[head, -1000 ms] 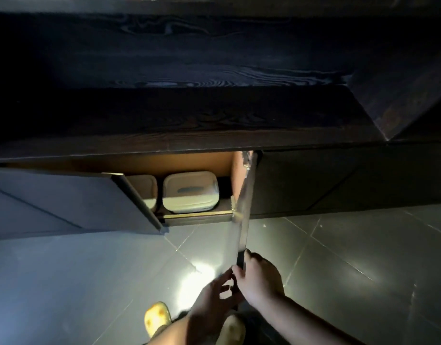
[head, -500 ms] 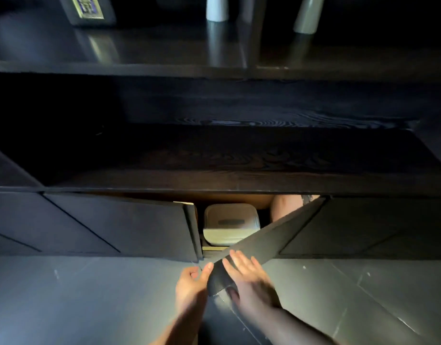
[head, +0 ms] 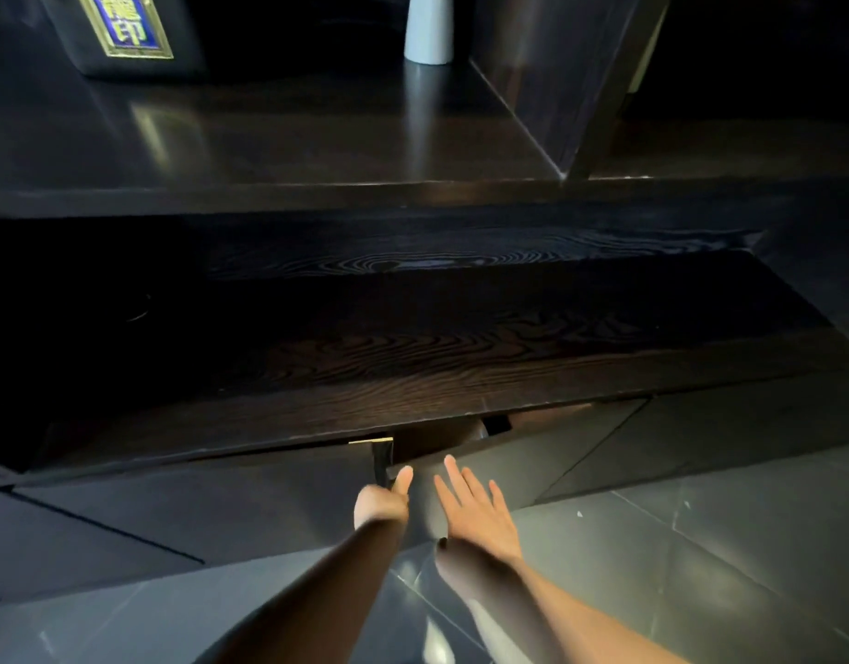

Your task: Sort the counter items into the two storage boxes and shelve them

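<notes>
Your right hand [head: 475,508]: fingers straight, flat on the cabinet door [head: 523,460].
Your left hand [head: 382,500]: grasps that door's edge.

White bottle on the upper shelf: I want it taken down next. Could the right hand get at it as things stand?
Probably yes. The right hand lies flat and empty on the cabinet door, and nothing stands in front of the white bottle, though it sits far back.
</notes>
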`<state>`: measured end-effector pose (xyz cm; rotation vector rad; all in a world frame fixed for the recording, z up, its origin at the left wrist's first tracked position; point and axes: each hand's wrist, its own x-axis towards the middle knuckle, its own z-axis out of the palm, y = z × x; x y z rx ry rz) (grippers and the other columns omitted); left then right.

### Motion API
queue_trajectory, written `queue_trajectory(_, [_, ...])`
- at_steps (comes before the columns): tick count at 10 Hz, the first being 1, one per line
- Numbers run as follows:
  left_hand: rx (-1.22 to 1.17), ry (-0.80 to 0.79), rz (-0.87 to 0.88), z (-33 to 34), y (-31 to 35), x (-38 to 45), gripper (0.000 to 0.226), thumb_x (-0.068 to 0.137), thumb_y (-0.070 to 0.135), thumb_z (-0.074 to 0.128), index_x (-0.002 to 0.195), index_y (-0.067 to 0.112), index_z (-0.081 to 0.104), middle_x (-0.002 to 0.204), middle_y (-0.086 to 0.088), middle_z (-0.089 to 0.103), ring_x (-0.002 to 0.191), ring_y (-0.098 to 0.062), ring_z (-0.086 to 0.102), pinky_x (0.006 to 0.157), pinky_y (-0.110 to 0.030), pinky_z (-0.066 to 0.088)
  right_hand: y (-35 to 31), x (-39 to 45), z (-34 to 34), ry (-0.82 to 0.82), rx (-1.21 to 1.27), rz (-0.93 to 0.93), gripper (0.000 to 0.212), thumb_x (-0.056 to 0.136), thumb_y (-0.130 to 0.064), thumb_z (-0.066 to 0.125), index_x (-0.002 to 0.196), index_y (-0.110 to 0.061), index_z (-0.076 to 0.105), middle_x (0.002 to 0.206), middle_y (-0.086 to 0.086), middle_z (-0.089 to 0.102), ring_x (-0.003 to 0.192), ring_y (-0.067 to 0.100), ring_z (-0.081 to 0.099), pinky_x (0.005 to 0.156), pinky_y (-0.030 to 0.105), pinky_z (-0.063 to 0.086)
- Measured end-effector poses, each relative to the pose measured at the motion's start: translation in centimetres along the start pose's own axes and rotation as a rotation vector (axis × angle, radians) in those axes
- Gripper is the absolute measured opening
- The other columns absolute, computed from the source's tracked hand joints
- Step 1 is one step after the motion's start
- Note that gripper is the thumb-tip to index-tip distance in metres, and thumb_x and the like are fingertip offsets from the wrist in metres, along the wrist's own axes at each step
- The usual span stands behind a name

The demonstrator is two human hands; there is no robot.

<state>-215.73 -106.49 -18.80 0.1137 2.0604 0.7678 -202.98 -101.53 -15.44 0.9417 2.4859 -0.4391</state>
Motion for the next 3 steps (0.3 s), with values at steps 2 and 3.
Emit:
queue_trajectory(2, [-0.116,-0.009,0.196,-0.4,0.8,-0.4,0.04,0.087,0.023,0.067,0.117,-0.002,0.059,0.11,-0.016,0.069,0.108,-0.028,0.061,0.095,-0.035,0.045,-0.2,0.9,-2.2,0.004,0.148,0.018,0.08,0.088,-0.034,0.054,0.153,-0.019,0.011,0.162,-0.001,-0.007,0.148,0.018,-0.005,0.118,0.047,-0.001])
queue_trajectory(3, [-0.136,-0.013,0.168,1.6,-0.5,-2.4,0.059,0.086,0.014,0.067,0.136,-0.001,0.04,0.127,-0.018,0.059,0.121,-0.029,0.054,0.101,-0.034,0.037,0.7,-0.8,-2.0,0.096,0.235,0.039,0.08,0.085,-0.029,0.054,0.153,-0.02,0.013,0.162,0.001,-0.003,0.148,0.018,-0.006,0.118,0.045,-0.004])
